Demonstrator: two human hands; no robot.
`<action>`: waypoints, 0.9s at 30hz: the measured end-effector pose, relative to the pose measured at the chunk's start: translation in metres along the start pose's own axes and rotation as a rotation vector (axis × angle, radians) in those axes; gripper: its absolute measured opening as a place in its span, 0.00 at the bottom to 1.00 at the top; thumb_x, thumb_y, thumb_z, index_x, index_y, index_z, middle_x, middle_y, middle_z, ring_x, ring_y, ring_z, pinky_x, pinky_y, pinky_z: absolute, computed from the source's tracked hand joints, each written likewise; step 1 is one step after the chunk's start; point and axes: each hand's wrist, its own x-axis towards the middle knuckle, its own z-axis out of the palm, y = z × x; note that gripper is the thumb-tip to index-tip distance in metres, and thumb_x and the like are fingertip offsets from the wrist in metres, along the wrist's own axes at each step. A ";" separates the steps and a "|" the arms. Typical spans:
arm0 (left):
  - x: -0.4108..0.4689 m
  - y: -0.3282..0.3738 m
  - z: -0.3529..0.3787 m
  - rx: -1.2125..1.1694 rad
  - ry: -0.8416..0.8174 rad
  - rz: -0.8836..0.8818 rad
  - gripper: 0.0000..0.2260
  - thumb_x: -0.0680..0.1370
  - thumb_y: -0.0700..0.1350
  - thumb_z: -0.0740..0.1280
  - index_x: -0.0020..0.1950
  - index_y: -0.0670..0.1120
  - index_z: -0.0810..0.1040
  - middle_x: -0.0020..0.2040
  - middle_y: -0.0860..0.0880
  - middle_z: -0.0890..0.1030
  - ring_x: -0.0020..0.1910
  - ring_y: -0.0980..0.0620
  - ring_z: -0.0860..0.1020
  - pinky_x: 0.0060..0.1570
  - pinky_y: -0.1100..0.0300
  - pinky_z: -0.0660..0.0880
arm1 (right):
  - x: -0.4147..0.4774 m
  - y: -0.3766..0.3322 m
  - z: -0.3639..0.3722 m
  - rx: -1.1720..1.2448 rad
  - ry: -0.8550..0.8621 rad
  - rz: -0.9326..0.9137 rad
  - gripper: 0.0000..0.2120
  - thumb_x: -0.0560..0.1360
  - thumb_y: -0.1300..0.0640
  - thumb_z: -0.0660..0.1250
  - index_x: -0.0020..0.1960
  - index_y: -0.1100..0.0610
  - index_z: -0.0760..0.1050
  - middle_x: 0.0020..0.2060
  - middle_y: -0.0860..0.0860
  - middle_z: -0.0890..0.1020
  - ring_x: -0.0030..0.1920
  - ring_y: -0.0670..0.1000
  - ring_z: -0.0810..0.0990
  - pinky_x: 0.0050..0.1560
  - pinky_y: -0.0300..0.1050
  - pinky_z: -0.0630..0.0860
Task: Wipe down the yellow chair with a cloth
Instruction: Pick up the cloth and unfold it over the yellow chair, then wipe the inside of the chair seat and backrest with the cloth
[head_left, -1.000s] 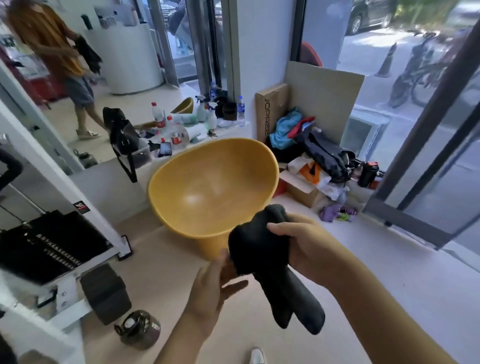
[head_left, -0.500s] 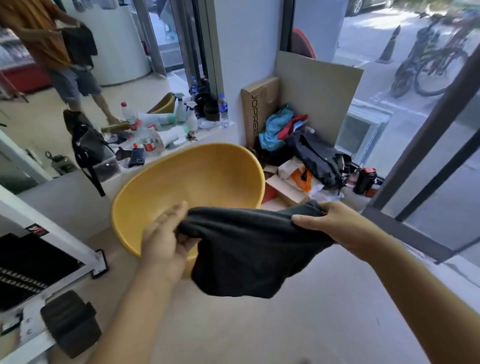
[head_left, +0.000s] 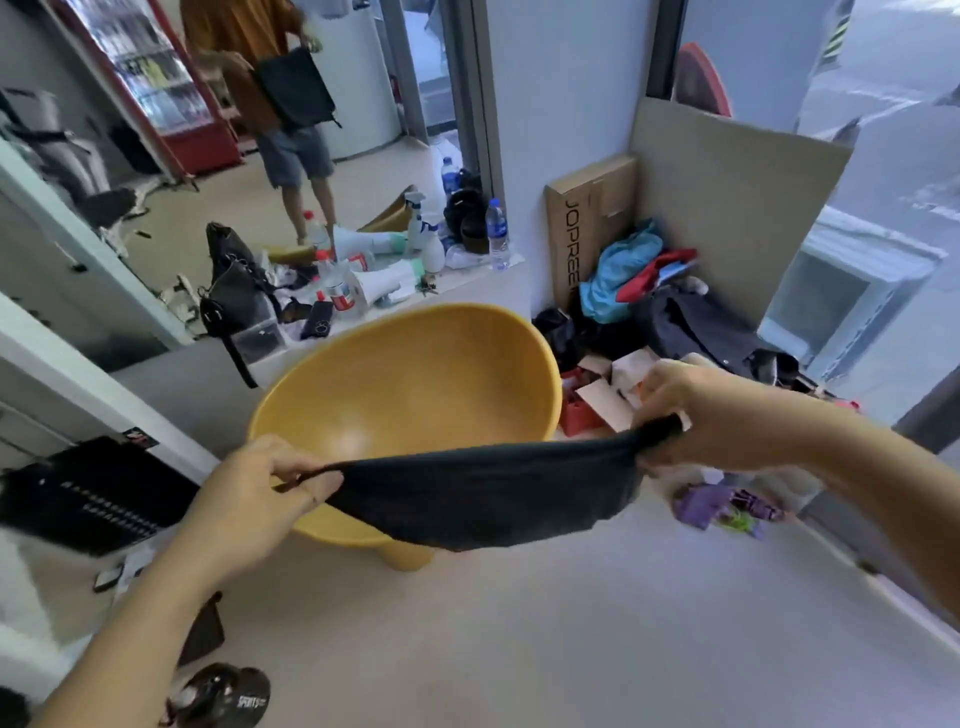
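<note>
A big yellow bowl-shaped plastic chair (head_left: 410, 384) stands on the pale floor (head_left: 545, 634), on a short yellow foot. It is the thing everything else sits around.

Just in front of the chair, a dark grey soft cloth (head_left: 483, 493) is pulled out wide between two bare hands. The cloth hangs over the chair's front edge and hides part of it. You cannot tell if the cloth touches the chair.

The left hand (head_left: 260, 493) is at the chair's front left edge. Its grip is pinched shut on the left end of the cloth, thumb on top. The right hand (head_left: 696, 410) is beside the chair's right edge, a bit higher up. Its grip is closed tight on the bunched right end of the cloth.

Behind the chair, a low grey ledge (head_left: 171, 374) holds a black bag (head_left: 234, 291), clear plastic bottles (head_left: 496, 228) and white spray bottles (head_left: 428, 244). To the right of the chair lie a tall brown cardboard box (head_left: 587, 223) and a heap of blue, red and black clothes (head_left: 649, 291). To the left of the chair is a black stack of gym weights (head_left: 93, 493). Far behind the chair, a person in an orange top (head_left: 249, 57) stands holding a dark bag.
</note>
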 end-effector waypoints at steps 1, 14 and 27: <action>0.004 0.008 -0.009 -0.162 0.001 0.001 0.06 0.76 0.47 0.68 0.40 0.51 0.83 0.43 0.47 0.82 0.46 0.46 0.79 0.51 0.49 0.75 | 0.005 0.008 -0.016 0.161 0.050 -0.041 0.01 0.71 0.52 0.74 0.42 0.47 0.82 0.47 0.43 0.77 0.51 0.44 0.72 0.50 0.37 0.68; 0.065 -0.074 0.117 -0.949 -0.062 -0.676 0.26 0.75 0.41 0.70 0.71 0.50 0.67 0.66 0.45 0.74 0.58 0.43 0.77 0.54 0.47 0.76 | 0.160 0.000 0.110 1.050 0.010 0.374 0.30 0.73 0.63 0.68 0.70 0.42 0.65 0.62 0.55 0.76 0.53 0.51 0.77 0.54 0.47 0.74; 0.148 -0.151 0.177 -0.014 -0.376 -0.294 0.05 0.74 0.49 0.70 0.47 0.60 0.82 0.57 0.51 0.73 0.51 0.50 0.72 0.42 0.65 0.68 | 0.287 0.012 0.167 -0.059 -0.224 -0.036 0.10 0.74 0.49 0.68 0.55 0.45 0.79 0.53 0.44 0.64 0.53 0.49 0.69 0.52 0.41 0.72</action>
